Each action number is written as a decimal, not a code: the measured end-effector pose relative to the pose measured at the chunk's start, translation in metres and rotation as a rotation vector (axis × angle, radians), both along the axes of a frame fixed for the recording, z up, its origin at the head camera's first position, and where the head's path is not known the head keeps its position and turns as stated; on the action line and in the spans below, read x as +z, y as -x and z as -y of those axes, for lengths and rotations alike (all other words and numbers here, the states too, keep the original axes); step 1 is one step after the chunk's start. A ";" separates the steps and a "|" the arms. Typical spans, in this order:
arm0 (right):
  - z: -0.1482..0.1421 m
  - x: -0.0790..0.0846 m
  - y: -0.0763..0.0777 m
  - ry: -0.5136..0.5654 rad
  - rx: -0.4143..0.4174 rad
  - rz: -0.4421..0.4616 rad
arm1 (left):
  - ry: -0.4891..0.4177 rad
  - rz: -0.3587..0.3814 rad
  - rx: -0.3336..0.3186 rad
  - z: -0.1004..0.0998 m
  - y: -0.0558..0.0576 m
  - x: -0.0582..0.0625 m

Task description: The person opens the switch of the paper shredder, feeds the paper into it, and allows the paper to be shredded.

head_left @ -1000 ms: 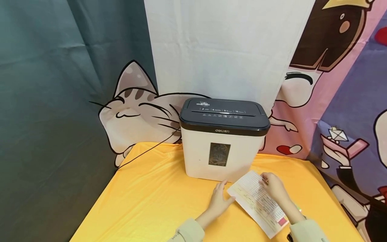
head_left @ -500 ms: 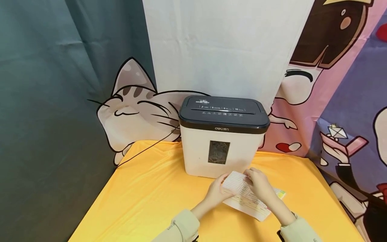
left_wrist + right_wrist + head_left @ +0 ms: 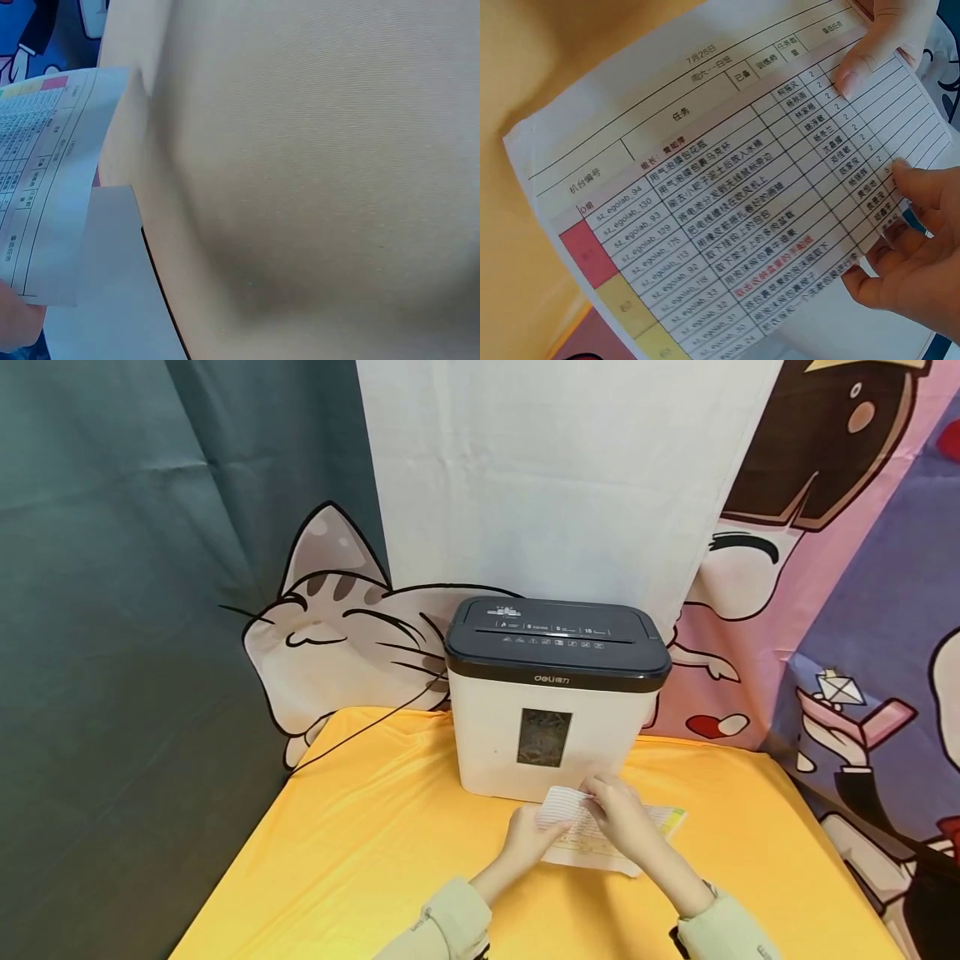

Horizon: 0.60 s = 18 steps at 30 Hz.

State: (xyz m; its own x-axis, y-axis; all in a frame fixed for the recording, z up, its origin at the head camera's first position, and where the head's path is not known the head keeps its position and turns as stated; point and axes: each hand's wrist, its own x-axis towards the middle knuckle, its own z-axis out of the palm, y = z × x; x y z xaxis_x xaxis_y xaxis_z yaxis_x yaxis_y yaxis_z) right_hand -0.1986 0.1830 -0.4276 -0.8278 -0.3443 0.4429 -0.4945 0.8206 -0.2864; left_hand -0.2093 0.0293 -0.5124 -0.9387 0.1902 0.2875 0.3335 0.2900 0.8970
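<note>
A printed sheet of paper (image 3: 592, 852), with table rows and red and yellow cells, is held between both hands in front of the shredder (image 3: 555, 735). My left hand (image 3: 525, 839) pinches its left end, the thumb lying on the printed side. At the far edge my right hand (image 3: 618, 814) grips the paper (image 3: 705, 210) between thumb and fingers. The right wrist view shows the right hand (image 3: 919, 247) below and the left hand (image 3: 881, 45) above. Only a fingertip of the left hand (image 3: 16, 319) appears in the left wrist view, beside the paper (image 3: 60, 187).
The shredder has a dark lid with a narrow feed slot (image 3: 555, 637) and a small window (image 3: 544, 737). A thin black cable (image 3: 367, 745) runs left from it. Yellow cloth (image 3: 360, 852) covers the table; printed curtains (image 3: 562, 485) hang behind.
Both hands have moved left with the paper, the right hand the further. The left hand, loosely spread near the paper a second ago, now pinches it. The sheet has turned and shows less of its face.
</note>
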 end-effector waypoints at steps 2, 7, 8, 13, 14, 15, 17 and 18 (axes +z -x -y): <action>0.000 -0.001 0.000 0.013 0.007 -0.002 | 0.008 -0.017 0.017 0.001 -0.001 -0.001; -0.005 -0.002 0.000 0.069 0.024 -0.001 | -0.032 -0.061 0.037 0.007 -0.002 0.000; -0.007 -0.002 0.000 0.079 0.025 0.002 | -0.042 -0.060 0.045 0.009 -0.001 0.000; -0.025 -0.001 0.001 0.115 0.019 0.072 | -0.111 -0.025 0.070 0.022 -0.004 0.011; -0.029 -0.001 0.001 0.121 0.018 0.092 | -0.121 -0.017 0.073 0.025 -0.005 0.015; -0.033 -0.002 0.001 0.124 0.018 0.107 | -0.130 -0.013 0.075 0.029 -0.007 0.019; -0.042 -0.004 0.002 0.128 0.021 0.130 | -0.146 0.000 0.071 0.037 -0.011 0.029; -0.046 -0.005 0.002 0.128 0.025 0.135 | -0.147 -0.001 0.070 0.041 -0.012 0.033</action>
State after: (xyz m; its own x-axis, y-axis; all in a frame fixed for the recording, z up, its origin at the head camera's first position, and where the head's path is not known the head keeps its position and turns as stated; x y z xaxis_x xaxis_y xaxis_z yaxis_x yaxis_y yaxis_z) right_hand -0.2007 0.2288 -0.4328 -0.8747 -0.3130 0.3700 -0.4641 0.7612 -0.4531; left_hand -0.1969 -0.0121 -0.4799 -0.9480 0.0798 0.3081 0.3177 0.1788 0.9312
